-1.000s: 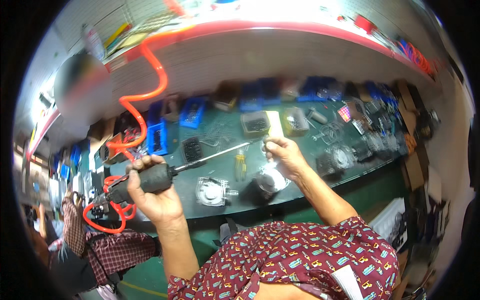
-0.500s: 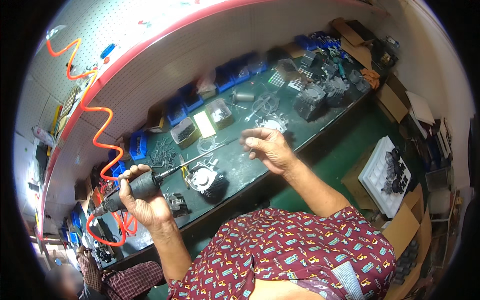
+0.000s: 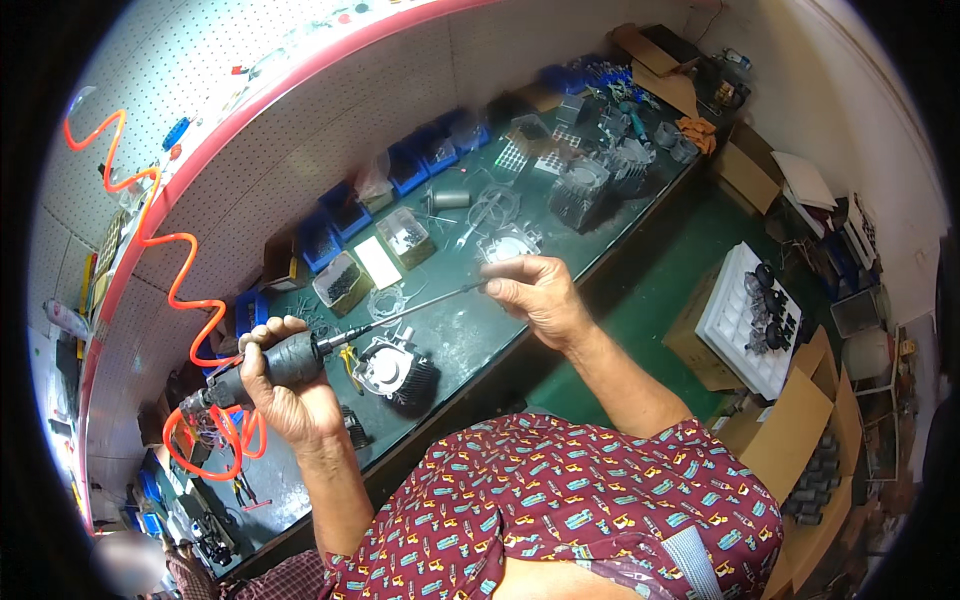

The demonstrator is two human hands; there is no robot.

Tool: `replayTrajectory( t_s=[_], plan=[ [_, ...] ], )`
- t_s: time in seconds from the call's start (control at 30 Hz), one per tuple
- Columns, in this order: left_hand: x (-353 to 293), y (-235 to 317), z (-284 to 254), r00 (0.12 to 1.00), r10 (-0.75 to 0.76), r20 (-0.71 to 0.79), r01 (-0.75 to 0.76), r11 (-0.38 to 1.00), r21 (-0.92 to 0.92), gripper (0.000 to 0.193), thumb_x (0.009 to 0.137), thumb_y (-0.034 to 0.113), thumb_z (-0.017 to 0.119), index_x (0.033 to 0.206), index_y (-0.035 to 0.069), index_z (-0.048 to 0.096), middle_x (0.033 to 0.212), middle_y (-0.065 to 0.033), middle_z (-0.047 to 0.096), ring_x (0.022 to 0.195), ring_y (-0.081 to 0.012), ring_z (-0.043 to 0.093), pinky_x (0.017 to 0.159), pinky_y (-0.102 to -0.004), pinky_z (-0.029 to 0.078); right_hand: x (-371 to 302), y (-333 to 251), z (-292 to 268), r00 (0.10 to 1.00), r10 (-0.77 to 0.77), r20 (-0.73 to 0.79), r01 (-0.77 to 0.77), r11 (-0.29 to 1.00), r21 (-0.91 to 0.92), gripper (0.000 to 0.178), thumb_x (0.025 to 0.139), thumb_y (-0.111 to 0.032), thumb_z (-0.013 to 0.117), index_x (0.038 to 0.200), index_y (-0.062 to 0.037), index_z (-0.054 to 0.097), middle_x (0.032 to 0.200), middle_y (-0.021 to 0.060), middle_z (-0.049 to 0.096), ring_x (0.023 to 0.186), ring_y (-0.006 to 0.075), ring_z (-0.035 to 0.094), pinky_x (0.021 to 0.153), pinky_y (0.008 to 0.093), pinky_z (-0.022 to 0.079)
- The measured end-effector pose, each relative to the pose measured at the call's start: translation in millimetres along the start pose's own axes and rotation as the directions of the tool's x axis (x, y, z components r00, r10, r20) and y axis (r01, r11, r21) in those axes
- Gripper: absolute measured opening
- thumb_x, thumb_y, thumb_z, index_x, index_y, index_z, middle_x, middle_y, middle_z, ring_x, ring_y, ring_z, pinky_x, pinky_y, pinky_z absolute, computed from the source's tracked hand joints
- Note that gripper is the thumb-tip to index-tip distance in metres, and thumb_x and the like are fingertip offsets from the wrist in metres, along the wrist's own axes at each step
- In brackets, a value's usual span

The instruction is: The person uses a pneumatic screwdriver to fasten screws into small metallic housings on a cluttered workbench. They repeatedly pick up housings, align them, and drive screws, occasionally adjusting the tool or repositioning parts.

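My left hand (image 3: 300,405) is wrapped round the dark body of an air screwdriver (image 3: 285,362), held tilted above the bench. Its long thin bit (image 3: 425,303) points up and to the right. At the tip, the thumb and forefinger of my right hand (image 3: 545,305) are pinched together; whether a small screw sits between them is hidden. Below the bit, a metal housing with fins and a round white centre (image 3: 388,368) rests on the bench. A similar housing (image 3: 505,245) lies just behind my right fingers. Yellow-handled pliers (image 3: 350,368) lie beside the nearer housing.
An orange coiled air hose (image 3: 195,290) runs from the upper left to the tool. Clear tubs of small parts (image 3: 342,283) and blue bins (image 3: 345,212) line the bench's back. More finned housings (image 3: 580,190) stand farther right. Cardboard boxes (image 3: 780,440) and a white tray (image 3: 715,310) are at right.
My right fingers have come onto the bit's tip; a small gap was between them before. The view has shifted, so the bench appears farther left.
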State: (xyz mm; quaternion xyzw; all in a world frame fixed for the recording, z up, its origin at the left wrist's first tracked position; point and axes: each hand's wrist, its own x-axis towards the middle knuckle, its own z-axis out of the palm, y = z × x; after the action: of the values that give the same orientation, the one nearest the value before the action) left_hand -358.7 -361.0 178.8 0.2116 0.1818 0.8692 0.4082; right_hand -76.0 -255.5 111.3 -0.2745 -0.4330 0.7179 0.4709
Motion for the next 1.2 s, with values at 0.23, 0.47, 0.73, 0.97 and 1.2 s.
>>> replayTrajectory(
  t_s=[0.23,0.47,0.73,0.97,1.2],
  plan=[
    [6,-1,6,0.999,-0.019,0.045,0.021,0.999,-0.025,0.014,0.092,0.007,0.063,0.105,0.002,0.061,0.1,-0.011,0.064,0.101,-0.0247,0.061,0.101,-0.045,0.048,-3,-13,-2,0.998,0.041,-0.052,-0.05,0.98,-0.193,0.023,0.082,-0.008,0.078,0.102,0.0025,0.073,0.091,0.005,0.071,0.085,0.0105,0.065,0.079,0.0242,0.053],
    [9,-1,8,0.996,-0.071,0.059,0.078,0.991,-0.111,0.017,0.091,0.006,0.062,0.108,0.002,0.061,0.102,-0.012,0.064,0.104,-0.0261,0.061,0.104,-0.0462,0.047,-6,-17,3,0.997,-0.077,0.001,0.074,0.953,-0.294,0.024,0.083,-0.008,0.077,0.104,0.0033,0.072,0.087,0.0061,0.071,0.076,0.0107,0.064,0.07,0.0232,0.052],
    [8,-5,2,0.998,-0.064,0.022,0.064,0.997,-0.034,0.01,0.092,0.01,0.062,0.1,0.006,0.059,0.098,-0.0067,0.063,0.103,-0.0237,0.061,0.103,-0.0455,0.047,-2,-15,-2,1.0,-0.02,-0.001,0.019,0.969,-0.246,0.024,0.086,-0.009,0.075,0.104,0.0055,0.07,0.087,0.0086,0.071,0.077,0.0132,0.065,0.072,0.0249,0.052],
    [7,-7,-5,0.997,-0.08,0.02,0.081,0.991,-0.107,0.013,0.091,0.008,0.062,0.102,0.002,0.059,0.099,-0.0108,0.063,0.103,-0.0262,0.061,0.105,-0.0464,0.047,-3,-14,-4,0.999,-0.049,0.019,0.053,0.972,-0.228,0.022,0.088,-0.01,0.074,0.103,0.005,0.07,0.087,0.0081,0.071,0.078,0.0127,0.065,0.072,0.0244,0.052],
    [6,-14,0,0.995,-0.1,0.021,0.102,0.986,-0.13,0.013,0.091,0.008,0.062,0.102,0.002,0.059,0.104,-0.0117,0.064,0.106,-0.0269,0.062,0.108,-0.0489,0.045,-9,-25,-7,1.0,-0.025,0.006,0.026,0.978,-0.207,0.021,0.087,-0.014,0.075,0.1,0.0021,0.071,0.082,0.0074,0.071,0.063,0.0063,0.056,0.056,0.0196,0.042]
  ],
)
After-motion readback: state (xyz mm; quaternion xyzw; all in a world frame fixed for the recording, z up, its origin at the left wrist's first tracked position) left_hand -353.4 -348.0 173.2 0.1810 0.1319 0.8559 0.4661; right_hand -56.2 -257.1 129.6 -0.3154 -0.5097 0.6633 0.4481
